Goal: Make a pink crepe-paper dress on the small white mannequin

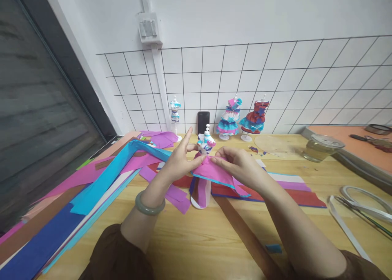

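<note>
A miniature dress form with a white, blue and pink top stands upright in front of me. Around its waist hangs a strip of pink crepe paper with a blue lower edge, its right end trailing loose. My left hand is at the form's left side, thumb pressing the paper against the waist and index finger pointing up. From the right, my right hand pinches the paper's top edge between thumb and fingers. Below the pink strip, the form's lower part and base show partly.
Behind stand two dressed forms, a barer form and a phone. Crepe strips cover the left; a red strip lies right. Further right are a lidded cup, scissors and white tape.
</note>
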